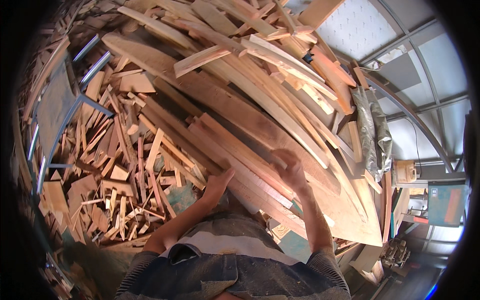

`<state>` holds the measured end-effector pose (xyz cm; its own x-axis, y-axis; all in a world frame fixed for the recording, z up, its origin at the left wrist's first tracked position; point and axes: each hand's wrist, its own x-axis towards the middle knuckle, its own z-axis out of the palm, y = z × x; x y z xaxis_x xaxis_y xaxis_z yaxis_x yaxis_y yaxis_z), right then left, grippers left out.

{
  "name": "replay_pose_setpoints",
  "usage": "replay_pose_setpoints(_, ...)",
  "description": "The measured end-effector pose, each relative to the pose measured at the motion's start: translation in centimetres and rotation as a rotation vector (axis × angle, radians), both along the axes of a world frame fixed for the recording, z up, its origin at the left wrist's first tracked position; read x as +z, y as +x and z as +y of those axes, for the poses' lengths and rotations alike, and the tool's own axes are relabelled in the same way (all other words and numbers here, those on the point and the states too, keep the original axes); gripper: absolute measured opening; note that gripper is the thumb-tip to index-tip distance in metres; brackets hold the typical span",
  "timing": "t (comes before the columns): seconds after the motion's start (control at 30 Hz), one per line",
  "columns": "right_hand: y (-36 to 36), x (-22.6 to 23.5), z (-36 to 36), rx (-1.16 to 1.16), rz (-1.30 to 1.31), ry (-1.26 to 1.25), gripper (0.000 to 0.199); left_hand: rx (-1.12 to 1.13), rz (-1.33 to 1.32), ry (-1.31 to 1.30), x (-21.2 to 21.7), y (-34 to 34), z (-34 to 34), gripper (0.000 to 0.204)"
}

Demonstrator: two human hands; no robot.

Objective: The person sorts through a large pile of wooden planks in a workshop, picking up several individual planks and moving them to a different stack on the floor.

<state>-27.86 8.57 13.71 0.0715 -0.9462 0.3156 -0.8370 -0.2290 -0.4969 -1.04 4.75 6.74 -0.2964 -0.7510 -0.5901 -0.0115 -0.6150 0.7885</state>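
Observation:
A long narrow brown wooden board (182,135) slants across the left side of a stack of planks in front of me. My left hand (220,180) closes round its near end, thumb pointing forward. Beside it lie pale pinkish planks (250,182), stacked with their lengths running the same way. Over the right side of these planks hovers my right hand (291,169), its fingers bent and smeared by motion. Whether it touches or holds anything cannot be made out. A wide, long plank (260,120) lies just beyond my right hand.
Offcuts (120,185) are heaped on the left, near an overturned metal-framed chair (62,100). Long loose boards (295,65) cross each other at the far side. To the right stand a grey plastic sheet (372,130), a green machine box (446,204) and a motor (395,252).

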Motion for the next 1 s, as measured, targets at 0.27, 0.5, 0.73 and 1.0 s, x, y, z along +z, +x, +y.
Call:
replay_pose_setpoints(0.27, -16.4, -0.4, -19.1, -0.349, 0.141, -0.065, 0.054, 0.173, -0.035, 0.039, 0.6, -1.2, 0.2, 0.052)
replay_pose_setpoints(0.5, -28.4, -2.8, -32.1, -0.198, 0.193, 0.381, 0.113, 0.267, -0.152, 0.12, 2.8, -2.4, -0.2, 0.071)
replay_pose_setpoints(0.73, -25.4, -0.7, -33.6, -0.173, 0.203, 0.567, 0.09, 0.236, -0.112, 0.025, 1.1, -1.3, 0.7, 0.07)
replay_pose_setpoints(1.0, -23.8, 0.5, -30.1, -0.213, 0.413, 0.176, 0.075, 0.308, -0.01, 0.079, 0.3, -1.7, 0.9, 0.063)
